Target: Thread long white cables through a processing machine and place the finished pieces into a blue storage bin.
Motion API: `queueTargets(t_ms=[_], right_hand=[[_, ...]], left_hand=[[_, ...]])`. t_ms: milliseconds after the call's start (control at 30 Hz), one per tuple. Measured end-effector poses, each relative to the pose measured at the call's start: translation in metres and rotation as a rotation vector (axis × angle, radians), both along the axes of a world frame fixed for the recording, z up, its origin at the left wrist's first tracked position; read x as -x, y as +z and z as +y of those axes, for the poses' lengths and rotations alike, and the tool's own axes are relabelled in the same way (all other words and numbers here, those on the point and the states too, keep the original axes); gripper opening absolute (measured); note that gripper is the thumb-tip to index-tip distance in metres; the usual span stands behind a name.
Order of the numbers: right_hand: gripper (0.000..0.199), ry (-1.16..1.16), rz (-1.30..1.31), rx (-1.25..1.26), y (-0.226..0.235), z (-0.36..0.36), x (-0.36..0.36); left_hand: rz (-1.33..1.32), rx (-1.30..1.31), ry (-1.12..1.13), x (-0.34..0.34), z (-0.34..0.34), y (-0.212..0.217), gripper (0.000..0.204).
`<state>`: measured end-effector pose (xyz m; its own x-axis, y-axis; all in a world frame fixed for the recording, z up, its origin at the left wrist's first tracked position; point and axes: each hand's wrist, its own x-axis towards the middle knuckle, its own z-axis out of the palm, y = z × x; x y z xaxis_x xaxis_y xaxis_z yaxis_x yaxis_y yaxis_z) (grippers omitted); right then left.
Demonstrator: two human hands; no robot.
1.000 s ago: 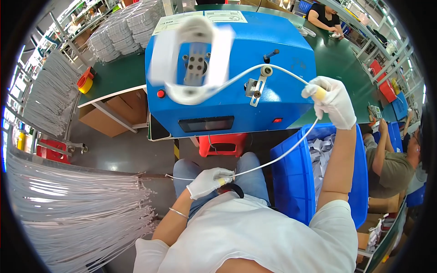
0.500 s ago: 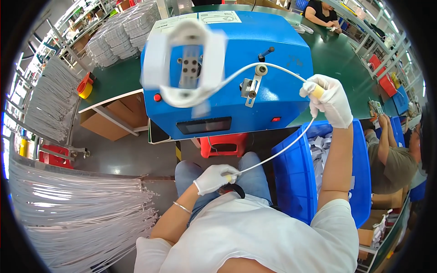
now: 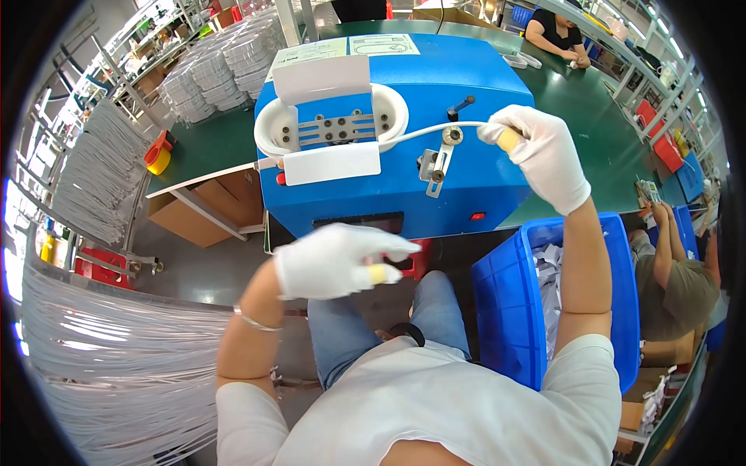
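Observation:
My right hand point(image 3: 540, 155), in a white glove with yellow tape at the thumb, is closed on a white cable point(image 3: 429, 132) near its end. The cable runs left past a small guide roller point(image 3: 452, 136) to a winding fixture point(image 3: 336, 129) on a blue winding machine point(image 3: 466, 78). White rounded bands curve round both fixture ends, and flat white flaps stand above and below. My left hand point(image 3: 334, 262), gloved and taped likewise, hangs in front of the machine's dark screen point(image 3: 381, 222). Its fingers are stretched out with nothing in them.
A blue bin point(image 3: 509, 299) holding white scraps stands below my right arm. Bundles of white cables point(image 3: 116, 349) hang at the left. Wrapped coils point(image 3: 225, 66) are stacked on the green table point(image 3: 198, 144), near a yellow-and-red tape roll point(image 3: 158, 155). Other people work at the right.
The fixture has gone from a blurred upright position to a sharp level one. My left hand has let go of the cable and risen toward the machine. My right hand has shifted slightly left.

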<state>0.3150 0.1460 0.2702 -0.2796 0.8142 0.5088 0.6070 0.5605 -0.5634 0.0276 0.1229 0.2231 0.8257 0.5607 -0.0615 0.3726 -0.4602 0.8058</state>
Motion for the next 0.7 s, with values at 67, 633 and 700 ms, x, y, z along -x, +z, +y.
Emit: queueTargets(t_ms=[67, 633, 700], right_hand=[[0.005, -0.002, -0.032, 0.026, 0.005, 0.001, -0.003], [0.026, 0.135, -0.597, -0.733, 0.052, 0.158, 0.086], [0.030, 0.255, -0.313, -0.766, 0.046, 0.153, 0.091]], left_hand=[[-0.057, -0.044, -0.002, 0.029, 0.005, 0.018, 0.037], [-0.007, -0.585, 0.148, 0.010, 0.124, 0.137, 0.028], [0.003, -0.577, 0.163, 0.017, 0.126, 0.138, 0.024]])
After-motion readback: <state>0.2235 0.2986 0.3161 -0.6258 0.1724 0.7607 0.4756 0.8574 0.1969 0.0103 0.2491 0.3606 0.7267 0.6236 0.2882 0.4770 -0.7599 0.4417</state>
